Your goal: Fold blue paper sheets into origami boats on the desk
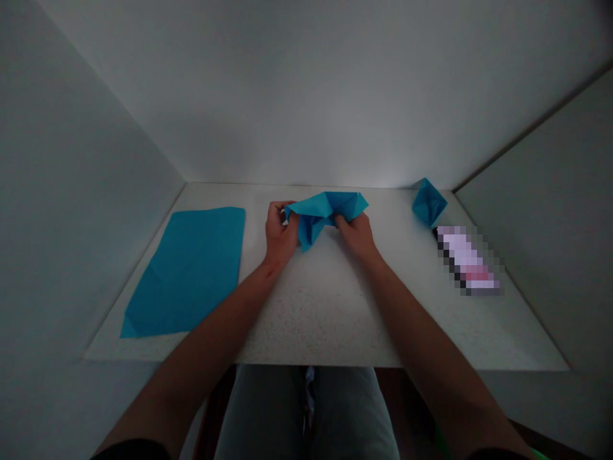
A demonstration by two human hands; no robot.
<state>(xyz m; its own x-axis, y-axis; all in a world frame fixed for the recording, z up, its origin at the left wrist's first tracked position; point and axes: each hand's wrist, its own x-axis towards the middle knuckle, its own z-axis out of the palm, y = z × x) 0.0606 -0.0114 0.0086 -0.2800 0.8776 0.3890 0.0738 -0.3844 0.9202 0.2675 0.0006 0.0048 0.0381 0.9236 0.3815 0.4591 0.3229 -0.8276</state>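
A creased sheet of blue paper is held up over the middle of the table, folded into several peaks and flaps. My left hand is closed on its left end, with the thumb in front and the fingers curled behind. At the right part of the paper, my right hand pinches it, thumb on the near side; the other fingers are mostly hidden behind it. One pointed flap hangs down between the hands.
Flat blue paper lies on the white table at left. A folded blue paper shape stands at the back right, close to a phone-like blurred object. Walls enclose the table at the back and both sides.
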